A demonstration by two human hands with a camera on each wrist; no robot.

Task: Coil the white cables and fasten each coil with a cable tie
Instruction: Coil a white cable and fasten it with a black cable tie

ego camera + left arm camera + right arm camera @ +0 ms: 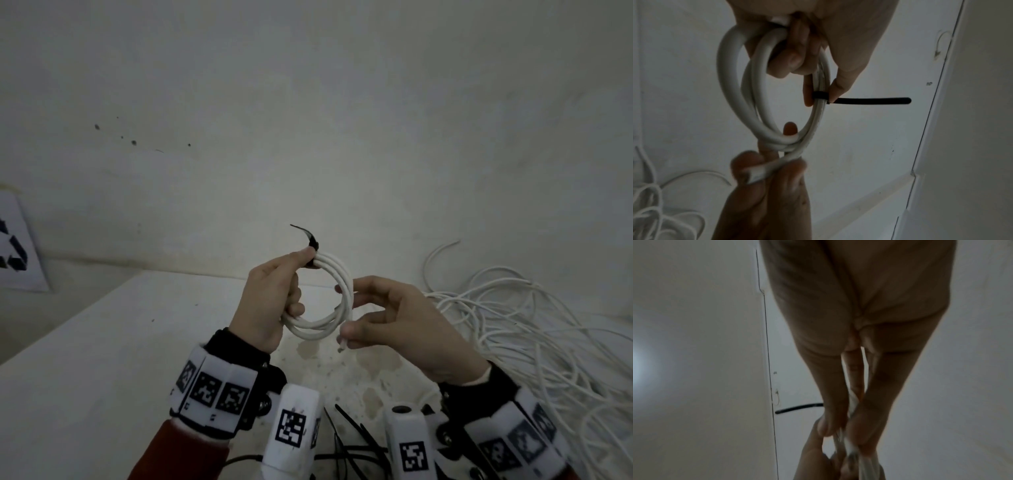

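Coil of round white plastic-sheathed cable [325,301], a few turns, held in the air above the pale speckled tabletop [102,342], between both hands and clear of the surface. Black plastic cable tie [820,95] already cinched round the turns at the top of the loop, its long free tail [303,233] sticking out and untrimmed. Left hand [270,301] closed on the coil: thumb and forefinger pinch the bundle just at the tie, remaining fingers curl through the loop. Right hand [394,322] pinches the loose cut end of the cable [342,344] at the coil's lower edge, other fingers relaxed and extended. Handling, as judged: light, springy, moderately stiff; the turns look inclined to fan apart away from the tie, and the smooth sheath may slide under a weak pinch. Best hold appears to be at the tie, where the turns are bound. Loose heap of uncoiled thin white cables [531,342] lies on the table to the right; spare black cable ties [356,435] lie near the table's front edge.
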